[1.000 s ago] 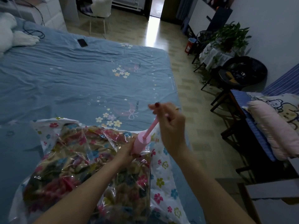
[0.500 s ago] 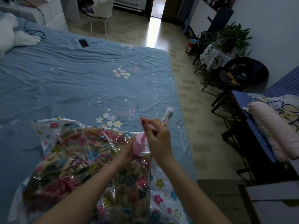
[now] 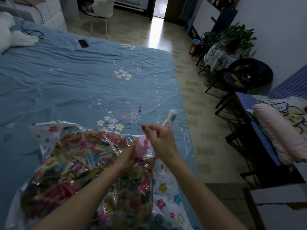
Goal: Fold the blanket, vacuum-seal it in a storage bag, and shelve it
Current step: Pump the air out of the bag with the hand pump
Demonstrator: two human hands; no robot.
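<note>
Place: a bedroom in a home.
Bed: a wide bed under a wrinkled blue sheet printed with small flowers and stars [image 3: 86, 83] fills the left side.
Far left corner of the bed: a white plush toy [image 3: 10, 34].
Far edge of the bed: a black phone [image 3: 83, 43].
Floor: beige tiles [image 3: 191, 90], running to an open doorway [image 3: 158, 7].
Right wall: a leafy green houseplant [image 3: 235, 37]; nearer, a pink pillow [image 3: 279, 131].

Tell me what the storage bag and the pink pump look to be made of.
Storage bag: thin clear plastic film, glossy; it crinkles and throws glare over the blanket inside, with white flower-printed borders. Pink hand pump: apparently smooth, matte rigid plastic, judging by its even colour and cylindrical barrel.
</note>
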